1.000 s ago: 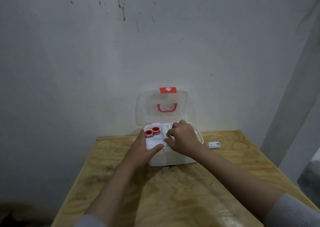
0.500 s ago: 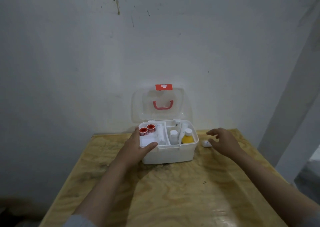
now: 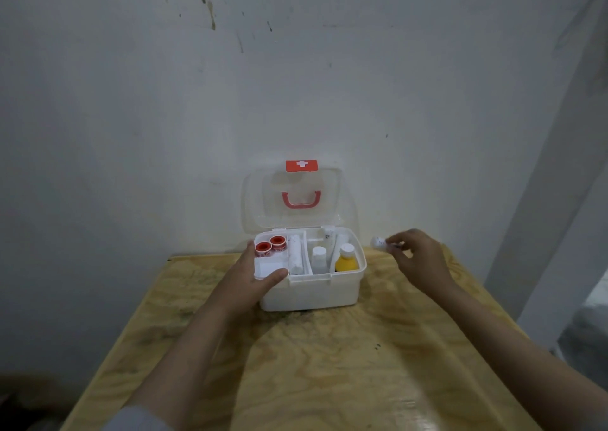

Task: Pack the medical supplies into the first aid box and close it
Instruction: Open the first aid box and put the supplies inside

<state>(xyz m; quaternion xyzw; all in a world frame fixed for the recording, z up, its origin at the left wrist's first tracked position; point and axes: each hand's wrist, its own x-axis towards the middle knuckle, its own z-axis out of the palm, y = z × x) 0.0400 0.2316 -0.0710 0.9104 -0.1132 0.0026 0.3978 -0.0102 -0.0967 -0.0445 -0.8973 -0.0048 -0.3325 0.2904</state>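
The white first aid box [image 3: 316,294] stands open at the back of the wooden table, its clear lid [image 3: 297,200] upright with a red handle and red cross tag. Inside lie two red tape rolls [image 3: 270,245], a white bandage roll [image 3: 295,254], a small white bottle [image 3: 319,259] and a yellow bottle [image 3: 346,259]. My left hand [image 3: 253,279] grips the box's front left corner, thumb on the rim. My right hand [image 3: 418,259] is raised just right of the box, fingertips pinching a small white item [image 3: 378,243].
The plywood table [image 3: 329,364] reaches the white wall behind the box. A pale post [image 3: 559,200] rises at the right past the table's edge, with floor below it. Bare tabletop lies in front of the box.
My right hand left the box, reached right to the small white item on the table and lifted it. My left hand stayed on the box corner.
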